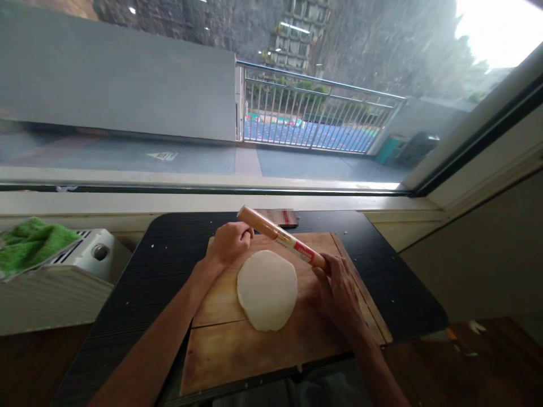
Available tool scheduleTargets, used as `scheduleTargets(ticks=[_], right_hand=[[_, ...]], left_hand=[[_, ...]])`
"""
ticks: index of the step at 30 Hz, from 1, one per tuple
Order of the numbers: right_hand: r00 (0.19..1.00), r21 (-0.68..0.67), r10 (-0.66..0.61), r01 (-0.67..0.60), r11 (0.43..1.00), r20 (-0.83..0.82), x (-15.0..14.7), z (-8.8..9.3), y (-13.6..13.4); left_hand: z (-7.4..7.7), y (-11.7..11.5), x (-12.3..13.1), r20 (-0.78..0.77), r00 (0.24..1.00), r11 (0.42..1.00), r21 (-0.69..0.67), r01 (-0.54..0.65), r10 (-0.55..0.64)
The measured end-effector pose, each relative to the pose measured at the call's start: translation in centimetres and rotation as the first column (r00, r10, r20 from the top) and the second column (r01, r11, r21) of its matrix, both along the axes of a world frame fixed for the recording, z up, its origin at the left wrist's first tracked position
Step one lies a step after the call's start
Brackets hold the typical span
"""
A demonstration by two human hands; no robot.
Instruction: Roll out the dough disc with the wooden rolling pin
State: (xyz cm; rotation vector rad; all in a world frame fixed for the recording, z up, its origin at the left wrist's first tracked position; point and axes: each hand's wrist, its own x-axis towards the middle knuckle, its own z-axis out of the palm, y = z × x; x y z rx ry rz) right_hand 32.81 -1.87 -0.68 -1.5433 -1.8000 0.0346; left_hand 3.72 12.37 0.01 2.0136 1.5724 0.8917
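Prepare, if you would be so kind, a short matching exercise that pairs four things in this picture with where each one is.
1. Dough
2. Rolling pin
3. Board
4. Towel

A. On the white unit
B. In the right hand
C. Flat on the board
D. On the black table

Pairs: 1-C, 2-B, 3-D, 4-A.

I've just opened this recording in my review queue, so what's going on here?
The person's right hand holds one end of a rolling pin, which slants across the view toward the window. The left hand is curled near the pin's other end; whether it touches the pin is unclear. A flat, roughly round sheet of dough lies on the wooden board, which is on a dark table.
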Motion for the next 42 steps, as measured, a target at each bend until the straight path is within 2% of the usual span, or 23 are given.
scheduleTargets(ticks=[2,5,8,14,17,21,23,26,28,30,32,35,38,40,41,42], right_hand=[[1.0,0.007,-0.02,0.021,1.0,-0.018,0.2,-0.2,0.1],[1.0,0.014,-0.011,0.011,1.0,-0.019,0.1,-0.3,0.1],[1.0,0.006,0.022,-0.022,1.0,0.008,-0.1,-0.2,0.0],[0.998,0.03,0.061,-0.062,0.998,0.018,-0.2,-0.2,-0.1],[0.999,0.053,0.045,-0.045,0.998,-0.008,-0.2,-0.3,-0.1],[0.999,0.066,0.031,-0.028,0.997,-0.038,-0.1,-0.2,0.1],[0.999,0.073,0.028,-0.025,0.997,-0.04,-0.1,-0.2,0.1],[0.999,0.076,0.021,-0.018,0.997,-0.036,-0.1,-0.1,0.2],[0.999,0.07,0.018,-0.016,0.997,-0.029,-0.1,-0.1,0.1],[0.999,0.064,0.017,-0.015,0.998,-0.029,-0.1,-0.1,0.1],[0.999,0.055,0.015,-0.013,0.998,-0.041,-0.1,-0.2,0.1],[0.998,0.044,0.011,-0.009,0.999,-0.058,-0.1,-0.3,0.1],[0.998,0.039,0.002,0.0,0.999,-0.061,-0.1,-0.2,0.1],[0.998,0.034,-0.002,0.004,0.999,-0.056,-0.1,-0.2,0.1],[0.999,0.032,-0.002,0.004,0.999,-0.052,-0.1,-0.2,0.1],[0.999,0.031,-0.003,0.004,1.0,-0.048,-0.1,-0.2,0.2]], left_hand=[[0.7,-0.9,0.7,0.008,0.988,0.988,0.011,0.157,-0.157],[1.6,-2.3,1.5,0.001,0.915,0.913,-0.067,0.403,-0.404],[1.3,-3.0,1.9,-0.027,0.858,0.853,-0.127,0.507,-0.514],[-0.6,-2.8,2.3,-0.108,0.878,0.879,-0.165,0.446,-0.466],[-0.2,-2.8,2.4,-0.091,0.886,0.882,-0.178,0.436,-0.456],[1.1,-3.1,2.6,-0.063,0.905,0.891,-0.218,0.399,-0.421],[1.6,-3.2,2.9,-0.07,0.939,0.927,-0.202,0.316,-0.335],[2.2,-3.1,3.4,-0.063,0.992,0.978,-0.184,0.095,-0.108],[2.5,-3.0,3.6,-0.036,0.999,0.981,-0.191,-0.046,0.039],[2.7,-3.1,3.6,-0.029,0.994,0.971,-0.211,-0.108,0.104],[2.7,-3.2,3.2,-0.041,0.998,0.969,-0.239,-0.064,0.056],[2.6,-3.6,2.4,0.031,0.991,0.942,-0.307,0.136,-0.133],[2.7,-3.9,1.6,0.181,0.941,0.843,-0.419,0.338,-0.287],[2.8,-3.8,1.2,0.233,0.906,0.767,-0.481,0.424,-0.355],[2.8,-3.6,1.0,0.228,0.897,0.757,-0.481,0.443,-0.379],[2.7,-3.3,0.9,0.197,0.903,0.783,-0.449,0.43,-0.383]])
